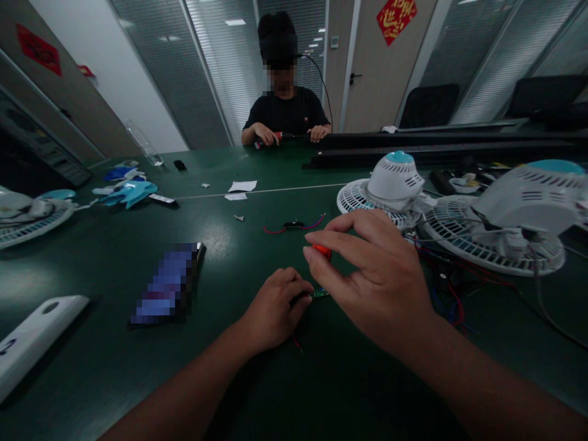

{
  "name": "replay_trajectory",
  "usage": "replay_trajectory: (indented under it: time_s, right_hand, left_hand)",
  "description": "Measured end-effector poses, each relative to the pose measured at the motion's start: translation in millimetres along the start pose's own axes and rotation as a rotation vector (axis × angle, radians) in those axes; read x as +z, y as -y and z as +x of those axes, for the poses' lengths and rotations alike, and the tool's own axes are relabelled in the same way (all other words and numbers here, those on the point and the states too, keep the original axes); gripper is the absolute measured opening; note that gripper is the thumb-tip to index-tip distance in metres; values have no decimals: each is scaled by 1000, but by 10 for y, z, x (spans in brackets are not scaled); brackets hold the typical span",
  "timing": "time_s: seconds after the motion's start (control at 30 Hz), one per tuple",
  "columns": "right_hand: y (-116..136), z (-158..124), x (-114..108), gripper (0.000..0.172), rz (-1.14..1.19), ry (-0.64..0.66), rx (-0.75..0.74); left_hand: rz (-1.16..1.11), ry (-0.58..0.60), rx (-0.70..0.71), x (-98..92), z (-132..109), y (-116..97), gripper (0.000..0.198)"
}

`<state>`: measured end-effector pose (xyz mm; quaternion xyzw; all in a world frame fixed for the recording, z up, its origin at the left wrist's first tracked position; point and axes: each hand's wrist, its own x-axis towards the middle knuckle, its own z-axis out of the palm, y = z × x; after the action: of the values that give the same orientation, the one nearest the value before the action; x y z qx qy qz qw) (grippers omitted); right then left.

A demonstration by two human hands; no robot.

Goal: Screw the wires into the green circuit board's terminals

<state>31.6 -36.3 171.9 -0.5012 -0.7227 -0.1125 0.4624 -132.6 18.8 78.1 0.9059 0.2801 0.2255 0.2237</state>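
Observation:
My left hand (274, 307) rests on the dark green table (321, 380), fingers closed on a small green circuit board (320, 293) with a red wire (297, 343) trailing under the hand. My right hand (372, 275) hovers just above and to the right of it, thumb and fingers pinched on a small red-orange part (321, 250), probably a tool handle. Only the tip of that red part shows; the rest is hidden by my fingers.
Two white fan heads (395, 184) (514, 214) with loose wires lie at right. A black part with red leads (294, 225), paper scraps (242, 185), a phone-like slab (169, 283), a white casing (32, 337) and blue fan blades (128, 193) lie about. Another person (285, 110) works opposite.

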Motion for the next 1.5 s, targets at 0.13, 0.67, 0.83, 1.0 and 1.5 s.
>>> replay_trajectory:
  time_s: [0.13, 0.67, 0.83, 1.0, 1.5]
  right_hand:
    - [-8, -8, 11, 14, 23, -21, -5]
    - [-18, 2, 18, 13, -11, -6, -9]
    - [-3, 17, 23, 15, -1, -9, -14]
    - [-6, 18, 24, 16, 9, -13, -17]
    - [-24, -12, 36, 14, 17, -39, -34]
  left_hand:
    - [5, 8, -2, 15, -11, 12, 15]
    - [14, 10, -5, 23, -8, 28, 14]
    - [2, 14, 1, 23, -9, 25, 14]
    - [-1, 15, 0, 22, -3, 29, 15]
    - [33, 35, -11, 24, 0, 20, 14]
